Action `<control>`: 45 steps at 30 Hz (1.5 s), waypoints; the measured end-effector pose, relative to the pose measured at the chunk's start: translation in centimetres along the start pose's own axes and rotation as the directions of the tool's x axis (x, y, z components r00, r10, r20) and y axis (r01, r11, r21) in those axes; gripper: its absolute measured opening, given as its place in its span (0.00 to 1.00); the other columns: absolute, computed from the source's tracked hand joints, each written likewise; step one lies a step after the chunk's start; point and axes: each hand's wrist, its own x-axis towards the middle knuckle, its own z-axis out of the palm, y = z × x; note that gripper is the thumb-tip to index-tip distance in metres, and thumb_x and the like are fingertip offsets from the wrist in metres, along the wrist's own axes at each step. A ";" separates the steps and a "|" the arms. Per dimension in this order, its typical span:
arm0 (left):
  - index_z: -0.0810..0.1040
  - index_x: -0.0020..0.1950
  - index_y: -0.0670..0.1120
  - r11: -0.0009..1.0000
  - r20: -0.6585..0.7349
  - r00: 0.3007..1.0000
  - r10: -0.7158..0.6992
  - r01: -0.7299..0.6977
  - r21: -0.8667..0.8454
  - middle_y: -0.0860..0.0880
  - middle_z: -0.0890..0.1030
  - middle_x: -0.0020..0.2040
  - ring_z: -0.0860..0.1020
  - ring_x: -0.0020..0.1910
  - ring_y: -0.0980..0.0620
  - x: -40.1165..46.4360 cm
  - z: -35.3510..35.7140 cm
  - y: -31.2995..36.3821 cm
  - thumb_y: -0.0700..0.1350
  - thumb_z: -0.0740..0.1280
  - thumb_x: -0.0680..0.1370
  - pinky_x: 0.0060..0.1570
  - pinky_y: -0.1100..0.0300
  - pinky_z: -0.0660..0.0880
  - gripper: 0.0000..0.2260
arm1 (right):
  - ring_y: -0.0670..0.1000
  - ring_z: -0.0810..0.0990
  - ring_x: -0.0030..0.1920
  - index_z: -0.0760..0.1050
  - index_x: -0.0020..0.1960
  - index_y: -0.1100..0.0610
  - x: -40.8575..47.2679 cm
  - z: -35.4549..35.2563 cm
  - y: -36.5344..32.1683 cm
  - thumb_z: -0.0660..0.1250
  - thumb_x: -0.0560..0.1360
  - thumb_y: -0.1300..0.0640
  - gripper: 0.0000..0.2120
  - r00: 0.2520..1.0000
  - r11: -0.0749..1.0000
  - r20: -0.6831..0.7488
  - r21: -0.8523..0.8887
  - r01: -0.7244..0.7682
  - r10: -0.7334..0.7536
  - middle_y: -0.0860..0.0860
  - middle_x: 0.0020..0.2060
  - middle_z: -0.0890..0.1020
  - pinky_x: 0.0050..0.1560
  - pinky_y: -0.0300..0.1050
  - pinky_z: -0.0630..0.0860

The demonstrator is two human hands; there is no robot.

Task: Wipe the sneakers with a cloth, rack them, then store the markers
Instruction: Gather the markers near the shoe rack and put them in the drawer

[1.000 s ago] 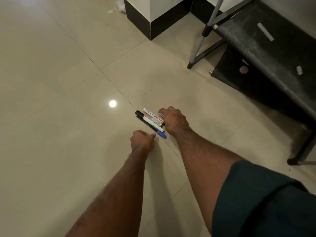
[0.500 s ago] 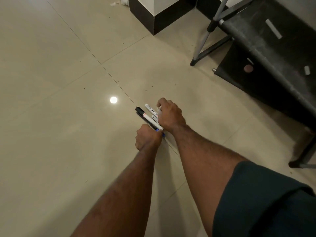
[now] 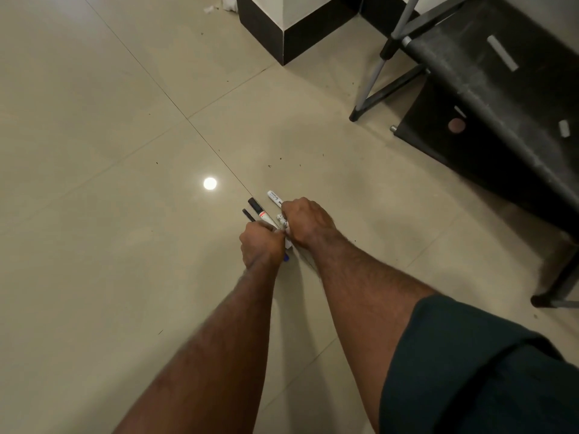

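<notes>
Several markers lie bunched on the beige tiled floor, white barrels with dark caps, one thin black pen on the left. My left hand curls round the near ends of the left markers; a blue tip pokes out under it. My right hand curls over the right markers, and one white marker sticks out beyond its knuckles. The two hands touch over the bundle. No sneakers or cloth are in view.
A black shoe rack with grey metal legs stands at the right, its shelves dusty. A white pillar with a black base rises at the top centre. Bits of white paper lie beside it.
My left hand has moved forward from the bare floor onto the markers and closed on them. My right hand has drawn the other markers toward it, so both hands now meet.
</notes>
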 end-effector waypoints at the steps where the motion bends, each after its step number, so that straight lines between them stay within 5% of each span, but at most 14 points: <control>1: 0.83 0.46 0.47 1.000 -0.007 1.000 -0.012 0.012 0.007 0.48 0.83 0.44 0.82 0.42 0.49 0.1 0.0 0.0 0.48 0.78 0.72 0.46 0.51 0.83 0.08 | 0.55 0.81 0.48 0.77 0.60 0.56 0.0 -0.2 -0.1 0.70 0.77 0.56 0.13 1.000 1.000 -0.005 -0.017 0.005 -0.005 0.55 0.51 0.82 0.41 0.44 0.71; 7: 0.81 0.44 0.48 0.994 -0.039 0.997 -0.067 0.070 0.085 0.48 0.83 0.42 0.82 0.39 0.47 0.0 -0.3 -0.4 0.54 0.81 0.67 0.42 0.50 0.83 0.14 | 0.56 0.81 0.49 0.80 0.55 0.54 -0.8 0.0 0.7 0.70 0.76 0.56 0.08 0.998 0.998 -0.052 0.053 -0.042 0.045 0.55 0.50 0.82 0.48 0.46 0.78; 14: 0.78 0.51 0.45 0.965 0.005 0.999 -0.047 0.044 0.258 0.46 0.80 0.48 0.81 0.47 0.42 -1.1 -0.3 0.5 0.59 0.80 0.65 0.43 0.51 0.81 0.25 | 0.52 0.82 0.47 0.79 0.44 0.49 -0.4 0.1 1.5 0.80 0.64 0.56 0.13 0.935 0.790 0.051 0.521 -0.324 0.350 0.50 0.47 0.83 0.43 0.40 0.76; 19: 0.79 0.52 0.42 0.975 0.035 0.998 -0.053 0.044 0.220 0.43 0.80 0.51 0.81 0.48 0.41 -1.1 -0.1 1.1 0.47 0.78 0.67 0.46 0.48 0.82 0.17 | 0.48 0.80 0.42 0.81 0.45 0.52 -1.1 -0.5 2.6 0.82 0.61 0.56 0.15 0.887 0.619 0.115 0.676 -0.400 0.447 0.49 0.43 0.84 0.40 0.37 0.70; 23: 0.82 0.47 0.40 0.994 0.037 0.999 -0.017 0.013 0.106 0.41 0.82 0.47 0.81 0.45 0.41 -1.7 -0.2 2.5 0.48 0.76 0.69 0.44 0.52 0.81 0.14 | 0.47 0.80 0.40 0.82 0.43 0.53 -2.7 -2.3 4.4 0.81 0.61 0.58 0.12 0.864 0.521 0.129 0.751 -0.405 0.486 0.47 0.39 0.84 0.34 0.35 0.70; 26: 0.83 0.44 0.42 0.999 0.069 0.997 0.026 -0.028 0.029 0.43 0.82 0.43 0.80 0.42 0.43 -3.5 0.1 5.0 0.48 0.76 0.72 0.34 0.60 0.74 0.10 | 0.47 0.81 0.40 0.81 0.41 0.52 -5.2 -4.9 7.1 0.80 0.61 0.58 0.11 0.832 0.460 0.111 0.789 -0.406 0.544 0.46 0.38 0.84 0.39 0.37 0.74; 28: 0.82 0.40 0.43 0.995 0.119 0.988 0.094 -0.095 -0.002 0.45 0.82 0.39 0.80 0.41 0.44 -5.3 0.4 7.7 0.48 0.76 0.72 0.37 0.60 0.74 0.09 | 0.47 0.83 0.40 0.81 0.41 0.52 -7.0 -6.8 9.0 0.80 0.62 0.57 0.11 0.808 0.425 0.102 0.808 -0.407 0.580 0.46 0.39 0.85 0.42 0.39 0.77; 37: 0.81 0.37 0.46 0.818 0.363 0.763 0.535 -0.575 0.003 0.49 0.81 0.35 0.80 0.37 0.49 -18.2 -1.8 21.6 0.49 0.76 0.74 0.40 0.56 0.77 0.10 | 0.49 0.84 0.43 0.80 0.39 0.50 -16.7 -21.0 13.7 0.78 0.67 0.60 0.08 0.688 0.365 -0.097 0.895 -0.255 0.720 0.50 0.42 0.86 0.49 0.47 0.82; 45: 0.79 0.37 0.47 0.663 0.451 0.561 0.695 -0.742 -0.097 0.49 0.82 0.35 0.82 0.39 0.49 -36.4 -5.0 28.2 0.50 0.77 0.72 0.43 0.55 0.79 0.10 | 0.48 0.80 0.36 0.84 0.43 0.54 -33.8 -32.8 15.7 0.79 0.66 0.60 0.07 0.502 0.390 -0.277 0.911 -0.133 0.819 0.52 0.38 0.86 0.42 0.44 0.78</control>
